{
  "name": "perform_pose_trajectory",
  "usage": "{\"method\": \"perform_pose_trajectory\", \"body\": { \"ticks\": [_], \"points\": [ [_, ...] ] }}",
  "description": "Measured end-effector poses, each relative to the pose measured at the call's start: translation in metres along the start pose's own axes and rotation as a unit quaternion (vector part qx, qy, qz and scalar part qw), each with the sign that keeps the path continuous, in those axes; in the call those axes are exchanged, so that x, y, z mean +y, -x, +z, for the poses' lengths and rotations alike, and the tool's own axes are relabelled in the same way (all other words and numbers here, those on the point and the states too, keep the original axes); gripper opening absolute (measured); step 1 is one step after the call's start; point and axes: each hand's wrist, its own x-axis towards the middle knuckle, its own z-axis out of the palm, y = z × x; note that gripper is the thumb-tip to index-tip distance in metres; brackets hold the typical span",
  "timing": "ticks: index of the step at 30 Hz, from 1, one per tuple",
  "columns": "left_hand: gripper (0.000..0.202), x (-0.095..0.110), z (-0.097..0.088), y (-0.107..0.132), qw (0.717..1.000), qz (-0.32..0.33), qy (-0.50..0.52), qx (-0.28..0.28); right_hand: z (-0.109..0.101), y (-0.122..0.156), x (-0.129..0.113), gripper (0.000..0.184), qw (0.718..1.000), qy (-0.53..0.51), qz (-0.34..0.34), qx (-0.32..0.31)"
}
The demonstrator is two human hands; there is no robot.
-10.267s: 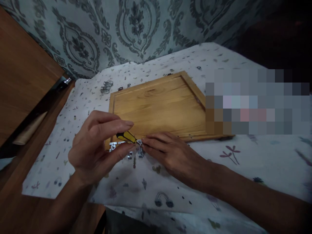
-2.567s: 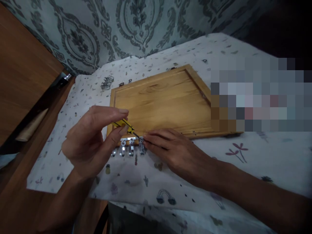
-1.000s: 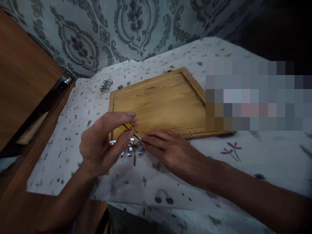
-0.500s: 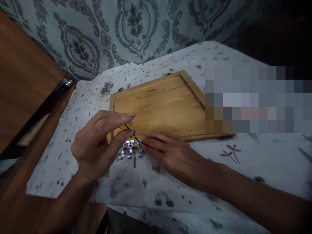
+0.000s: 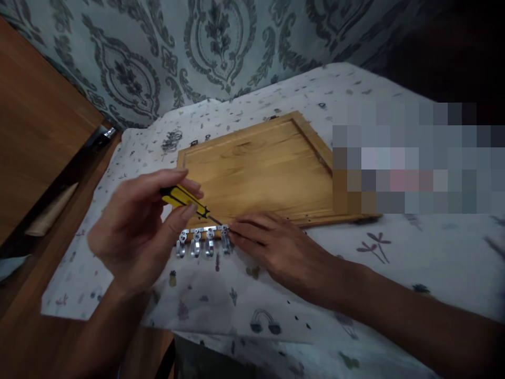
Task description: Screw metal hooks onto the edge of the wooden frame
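Note:
My left hand (image 5: 136,231) pinches a small yellow-and-black screwdriver (image 5: 185,199) between thumb and fingers, its tip pointing down-right at the right end of a silver hook rail (image 5: 201,239). The rail carries several metal hooks and lies against the near edge of a wooden board (image 5: 256,168). My right hand (image 5: 272,247) rests palm down on the cloth, its fingertips pressed together against the rail's right end beside the screwdriver tip.
A white patterned cloth (image 5: 355,273) covers the table. Small dark metal fittings (image 5: 172,140) lie on it behind the board. A brown wooden panel (image 5: 35,137) stands at the left, patterned wallpaper (image 5: 205,42) behind. A blurred patch hides the board's right part.
My left hand has drawn back to the left, so more of the yellow handle and the whole hook rail show. My right hand has stayed on the rail's end.

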Motion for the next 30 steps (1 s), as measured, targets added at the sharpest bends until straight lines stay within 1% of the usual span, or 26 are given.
{"method": "perform_pose_trajectory", "body": {
  "ticks": [2,3,9,13,19,22,25,27,30],
  "points": [
    [0.037,0.0008,-0.0003,-0.0016,1.000,-0.008,0.009,0.025,-0.0004,0.0003,-0.0001,0.025,1.000,-0.003,-0.002,-0.006],
    [0.037,0.0007,-0.0004,-0.0019,1.000,-0.014,0.012,0.025,-0.0005,0.0004,-0.0002,0.025,1.000,-0.002,-0.002,-0.006],
    [0.042,-0.0038,-0.0013,0.0016,0.999,-0.014,0.031,-0.031,-0.0001,-0.0010,-0.0007,0.029,1.000,0.013,0.004,-0.006],
    [0.044,-0.0040,-0.0006,0.0029,0.998,-0.012,0.041,-0.047,-0.0010,-0.0025,-0.0007,0.028,1.000,0.014,0.004,-0.011],
    [0.040,-0.0001,-0.0016,0.0022,0.998,-0.015,0.014,-0.064,-0.0023,-0.0029,-0.0006,0.027,1.000,0.007,0.005,-0.010],
    [0.041,-0.0005,-0.0038,0.0017,0.997,0.004,-0.021,-0.068,-0.0015,-0.0017,0.0000,0.025,1.000,0.006,0.000,-0.010],
    [0.041,-0.0009,-0.0040,0.0004,0.996,0.034,-0.069,-0.051,-0.0006,-0.0013,0.0003,0.024,1.000,0.009,-0.002,-0.015],
    [0.040,-0.0003,-0.0029,-0.0009,0.995,0.045,-0.075,-0.042,-0.0003,-0.0015,0.0002,0.024,1.000,0.012,-0.001,-0.021],
    [0.041,0.0018,-0.0019,-0.0025,0.996,0.045,-0.059,-0.054,0.0004,-0.0011,0.0001,0.023,1.000,0.011,0.000,-0.021]
  ]
}}
